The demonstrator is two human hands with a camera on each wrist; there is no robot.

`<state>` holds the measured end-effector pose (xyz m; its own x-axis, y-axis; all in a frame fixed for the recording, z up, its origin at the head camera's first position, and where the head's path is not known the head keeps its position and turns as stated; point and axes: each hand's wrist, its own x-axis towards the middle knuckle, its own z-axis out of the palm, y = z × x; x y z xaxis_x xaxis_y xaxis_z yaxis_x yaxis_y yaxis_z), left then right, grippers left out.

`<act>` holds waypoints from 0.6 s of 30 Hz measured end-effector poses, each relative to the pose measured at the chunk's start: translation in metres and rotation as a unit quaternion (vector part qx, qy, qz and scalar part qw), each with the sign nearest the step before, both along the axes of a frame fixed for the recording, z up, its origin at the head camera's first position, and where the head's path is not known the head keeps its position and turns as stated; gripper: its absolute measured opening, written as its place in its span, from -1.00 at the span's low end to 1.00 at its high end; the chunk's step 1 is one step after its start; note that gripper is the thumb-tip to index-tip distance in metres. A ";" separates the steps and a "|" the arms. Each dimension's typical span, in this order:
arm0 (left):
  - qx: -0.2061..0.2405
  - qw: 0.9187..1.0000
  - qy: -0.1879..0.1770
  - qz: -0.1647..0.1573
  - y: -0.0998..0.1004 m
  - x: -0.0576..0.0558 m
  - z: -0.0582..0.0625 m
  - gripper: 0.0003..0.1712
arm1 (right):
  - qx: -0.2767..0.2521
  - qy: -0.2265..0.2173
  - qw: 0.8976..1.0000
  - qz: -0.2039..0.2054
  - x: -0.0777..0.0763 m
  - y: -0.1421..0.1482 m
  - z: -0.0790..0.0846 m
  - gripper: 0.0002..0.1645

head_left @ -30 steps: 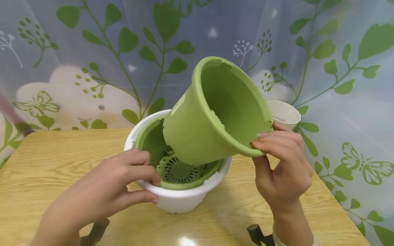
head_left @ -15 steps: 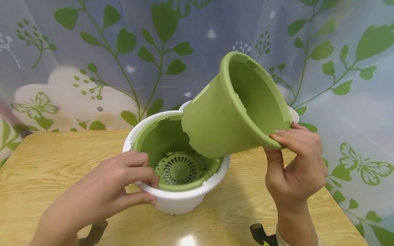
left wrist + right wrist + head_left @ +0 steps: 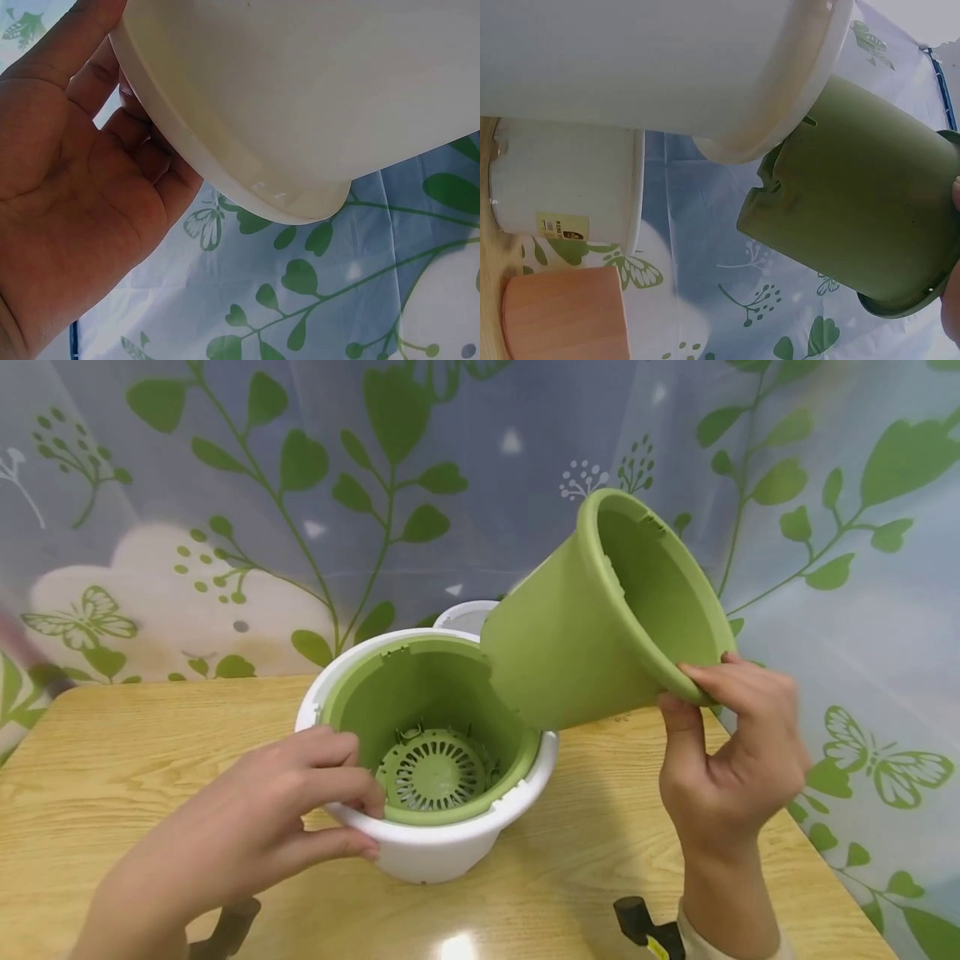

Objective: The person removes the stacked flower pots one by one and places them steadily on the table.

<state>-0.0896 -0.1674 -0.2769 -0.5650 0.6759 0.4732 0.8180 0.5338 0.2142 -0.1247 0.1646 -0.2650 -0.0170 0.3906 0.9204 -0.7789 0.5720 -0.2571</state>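
Observation:
A green plastic flower pot (image 3: 570, 635) is tilted in the air, its mouth facing up and to the right. My right hand (image 3: 735, 760) pinches its rim, thumb outside and fingers over the edge. Left of it, a white pot (image 3: 442, 856) stands on the table with another green pot (image 3: 427, 681) nested inside; slots ring the inner pot's raised base. My left hand (image 3: 292, 802) grips their near-left rim, fingers inside and thumb on the white outside. The right wrist view shows the notched bottom edge of the lifted green pot (image 3: 862, 195).
Behind the nested pots stands another white pot (image 3: 467, 617), whose side bears a yellowish label (image 3: 562, 225) in the right wrist view. Beside it there is an orange-brown pot (image 3: 566, 315). A leaf-patterned curtain (image 3: 300, 527) hangs behind the wooden table (image 3: 150, 718).
The lifted green pot has moved right with my right hand, away from above the white pot, uncovering more of the nested green pot. My left hand has stayed on the rim.

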 end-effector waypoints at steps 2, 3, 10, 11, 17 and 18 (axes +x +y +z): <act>0.001 1.000 -0.002 0.000 0.000 0.000 -0.001 -0.73 | -0.002 -0.006 1.000 0.000 -0.001 0.002 -0.001 -0.47; 0.001 1.000 -0.002 -0.001 0.000 0.000 -0.001 -0.74 | -0.003 -0.007 1.000 0.000 -0.002 0.003 -0.001 -0.48; 0.001 1.000 0.002 -0.007 0.000 -0.001 -0.001 -0.80 | 0.000 -0.011 1.000 -0.003 -0.005 0.007 -0.001 -0.51; 0.001 1.000 0.004 -0.007 0.000 -0.001 -0.001 -0.80 | -0.001 -0.012 1.000 -0.005 -0.005 0.007 -0.001 -0.51; 0.000 1.000 0.011 -0.006 0.000 -0.002 -0.001 -0.76 | 0.001 -0.020 1.000 -0.011 -0.006 0.011 -0.001 -0.51; 0.000 1.000 0.013 -0.007 0.000 -0.002 -0.001 -0.75 | 0.001 -0.022 1.000 -0.011 -0.006 0.012 -0.002 -0.51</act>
